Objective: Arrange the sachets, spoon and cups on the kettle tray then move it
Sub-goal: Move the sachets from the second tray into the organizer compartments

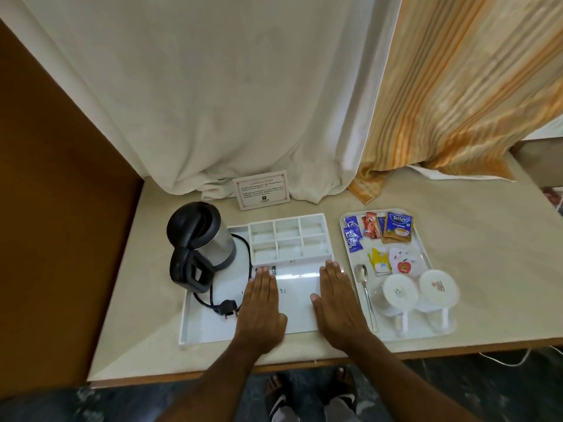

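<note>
Both hands, left hand (262, 303) and right hand (336, 300), lie flat and empty on the kettle tray (213, 333), fingers (332, 271) outstretched. Right of the tray, the cups (399, 292) sit upturned. Careless lifting could topple them.

Glossy plastic kettle tray (195, 330), brushed-metal kettle (221, 245)

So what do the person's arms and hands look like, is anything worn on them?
Both forearms are bare as far as the picture shows: no sleeves in view. The left hand and right hand wear no gloves. I see no rings, watch or bracelet on either, and no markings. The nails look short and unpainted.
</note>
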Tool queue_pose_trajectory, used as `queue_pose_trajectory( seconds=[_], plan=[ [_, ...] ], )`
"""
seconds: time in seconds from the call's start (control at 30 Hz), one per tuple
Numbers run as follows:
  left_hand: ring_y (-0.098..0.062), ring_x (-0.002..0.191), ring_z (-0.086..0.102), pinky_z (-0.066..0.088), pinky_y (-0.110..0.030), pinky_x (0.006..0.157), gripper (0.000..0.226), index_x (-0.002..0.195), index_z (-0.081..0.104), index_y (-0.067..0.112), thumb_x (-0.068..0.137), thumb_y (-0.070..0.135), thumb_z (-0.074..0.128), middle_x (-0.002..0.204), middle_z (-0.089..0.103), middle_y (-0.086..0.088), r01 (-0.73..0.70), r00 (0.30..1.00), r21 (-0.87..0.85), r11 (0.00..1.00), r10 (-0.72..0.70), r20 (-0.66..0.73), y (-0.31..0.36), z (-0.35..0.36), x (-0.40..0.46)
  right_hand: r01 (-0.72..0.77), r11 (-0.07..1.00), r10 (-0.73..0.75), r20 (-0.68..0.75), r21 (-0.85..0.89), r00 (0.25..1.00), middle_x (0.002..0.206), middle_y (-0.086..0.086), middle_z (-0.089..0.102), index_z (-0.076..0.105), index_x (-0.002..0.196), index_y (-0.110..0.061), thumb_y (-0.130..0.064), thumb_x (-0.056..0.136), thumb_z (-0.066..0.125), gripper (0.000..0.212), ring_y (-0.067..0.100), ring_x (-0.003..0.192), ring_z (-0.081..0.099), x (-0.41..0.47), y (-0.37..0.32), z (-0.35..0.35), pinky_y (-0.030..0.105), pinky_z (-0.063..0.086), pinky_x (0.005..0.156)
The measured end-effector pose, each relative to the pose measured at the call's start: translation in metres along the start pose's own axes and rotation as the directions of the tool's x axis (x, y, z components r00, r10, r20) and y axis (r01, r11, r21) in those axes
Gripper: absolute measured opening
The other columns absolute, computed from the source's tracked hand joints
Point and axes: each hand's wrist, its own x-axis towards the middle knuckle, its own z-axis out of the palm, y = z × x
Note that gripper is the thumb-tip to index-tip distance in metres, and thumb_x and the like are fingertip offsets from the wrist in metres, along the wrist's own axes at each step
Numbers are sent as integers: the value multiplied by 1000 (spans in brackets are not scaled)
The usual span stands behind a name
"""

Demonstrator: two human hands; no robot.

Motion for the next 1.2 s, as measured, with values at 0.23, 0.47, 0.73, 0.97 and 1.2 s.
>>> queue_pose_trajectory(
  seconds=[0.23,0.47,0.73,0.97,1.2],
  plan=[
    [-30,150,-6,4,-45,121,82,152,8,-2,81,27,36,161,3,-21,-49,997,-52,997,46,-62,-5,11,2,-411,912,386,-370,14,845,112,17,62,54,118,-2,-8,86,57,32,32,105,57,95,10,-63,41,49,88],
    [-27,150,-10,7,-46,121,86,153,3,2,80,28,40,163,-3,-17,-22,999,-44,999,20,-28,-9,18,5,-548,828,552,-7,-119,834,111,17,64,52,113,-4,-15,73,77,48,34,104,60,158,43,-84,38,51,79],
    [-27,150,-13,1,-42,120,87,153,1,2,81,30,41,163,-6,-17,-3,1000,-20,1000,3,-3,-9,18,7,-398,882,451,-205,252,869,77,12,68,68,79,-7,-19,81,67,13,26,70,57,172,20,-102,29,36,61],
    [-27,150,-13,4,-46,122,88,153,-1,3,81,33,41,163,-4,-17,7,1000,-29,1000,-6,31,-8,17,8,-97,891,123,-31,443,992,106,0,61,74,99,-24,-37,79,75,24,15,98,50,196,-71,-42,23,40,84],
    [-27,150,-8,2,-47,120,89,154,1,7,80,37,40,162,-4,-13,37,999,-21,999,-36,40,-9,17,9,17,1000,-15,-77,13,997,119,0,51,73,96,-36,-49,76,72,24,28,113,38,187,-61,4,37,27,94]
  ],
)
